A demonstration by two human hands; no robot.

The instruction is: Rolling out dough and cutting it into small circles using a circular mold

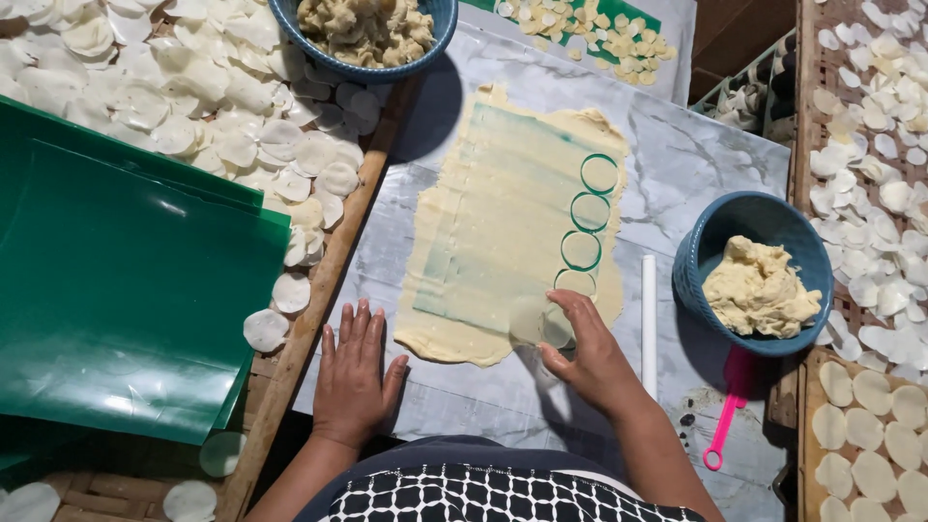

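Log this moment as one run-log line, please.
left hand: flat on marble table | right hand: pressing round cutter into dough sheet | four holes cut

Dough sheet (503, 222): pale yellow, rolled thin and flat, long ragged-edged rectangle lying lengthwise on the marble-pattern surface, with a greenish tint showing through its middle. Along its right edge, a column of four round holes (587, 213) already cut out (green shows through each, rims clean). Round cutter (543, 324): clear, cup-like, pressed mouth-down on the sheet's lower right corner, just below the lowest hole. Right hand (590, 353) grips the cutter from above, fingertips curled round its rim. Left hand (353, 382) lies flat, palm down, fingers spread, on the surface just left of the sheet's near end, not touching dough.
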